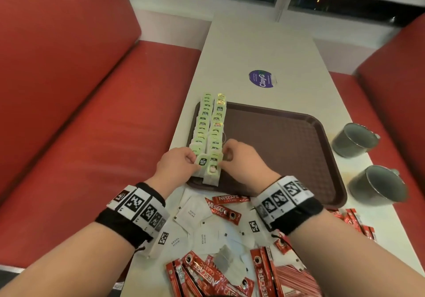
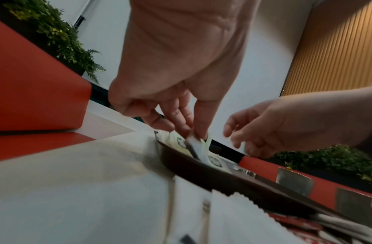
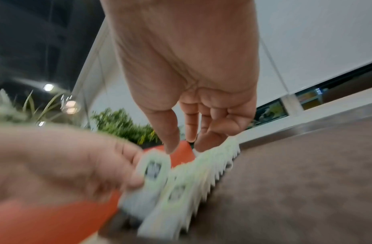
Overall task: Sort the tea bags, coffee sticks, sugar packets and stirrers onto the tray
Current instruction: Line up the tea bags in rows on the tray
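A brown tray (image 1: pixel 287 140) holds two rows of green-tagged tea bags (image 1: pixel 208 122) along its left side. My left hand (image 1: pixel 193 158) pinches the nearest tea bag (image 1: pixel 202 161) of the left row; the left wrist view shows that hand (image 2: pixel 191 133) gripping the tea bag (image 2: pixel 194 143) above the tray rim (image 2: pixel 201 166). My right hand (image 1: pixel 224 156) touches the near end of the right row with fingers pointing down and holds nothing (image 3: pixel 185 147). White sugar packets (image 1: pixel 195 214), red coffee sticks (image 1: pixel 224 211) and striped stirrers (image 1: pixel 294 278) lie loose on the table in front of the tray.
Two grey metal cups (image 1: pixel 354 139) (image 1: pixel 377 185) stand right of the tray. A purple sticker (image 1: pixel 262 79) is on the white table (image 1: pixel 264 50) beyond it. Red bench seats (image 1: pixel 92 113) flank the table. The tray's middle and right are bare.
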The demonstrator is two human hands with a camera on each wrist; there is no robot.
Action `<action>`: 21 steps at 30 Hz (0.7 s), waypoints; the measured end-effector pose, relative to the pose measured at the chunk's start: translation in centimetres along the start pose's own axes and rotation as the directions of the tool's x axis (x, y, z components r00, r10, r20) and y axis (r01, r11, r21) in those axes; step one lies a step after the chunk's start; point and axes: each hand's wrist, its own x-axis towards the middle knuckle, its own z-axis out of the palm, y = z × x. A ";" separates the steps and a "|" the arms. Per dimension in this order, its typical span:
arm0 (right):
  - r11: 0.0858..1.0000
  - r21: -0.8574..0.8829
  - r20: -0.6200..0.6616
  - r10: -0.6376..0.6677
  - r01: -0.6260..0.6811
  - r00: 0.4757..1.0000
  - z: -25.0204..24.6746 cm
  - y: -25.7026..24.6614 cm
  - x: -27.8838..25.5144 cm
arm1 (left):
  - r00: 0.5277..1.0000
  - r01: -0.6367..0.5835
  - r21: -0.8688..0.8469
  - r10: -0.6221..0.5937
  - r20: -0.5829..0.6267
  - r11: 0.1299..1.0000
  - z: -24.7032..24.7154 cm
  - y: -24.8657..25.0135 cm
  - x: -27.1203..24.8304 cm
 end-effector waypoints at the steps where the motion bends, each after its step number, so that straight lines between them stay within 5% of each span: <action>1: 0.999 0.040 -0.041 0.006 -0.005 0.999 -1.1 0.4 -0.5 | 1.000 0.017 0.040 -0.017 0.007 0.999 0.1 -0.1 0.1; 5: 0.996 0.081 -0.135 0.036 -0.025 0.990 -4.7 3.3 -3.4 | 1.000 -0.005 0.241 0.008 -0.013 0.970 0.2 0.0 -0.1; 12: 0.978 -0.205 0.144 -0.002 0.031 0.990 -4.3 7.2 -8.1 | 0.998 -0.063 0.424 0.067 0.005 0.903 0.5 0.2 -0.2; 21: 0.853 -0.503 0.164 -0.066 0.141 0.984 -1.7 7.4 -9.0 | 0.984 -0.143 0.539 0.178 -0.014 0.830 0.5 1.0 -1.6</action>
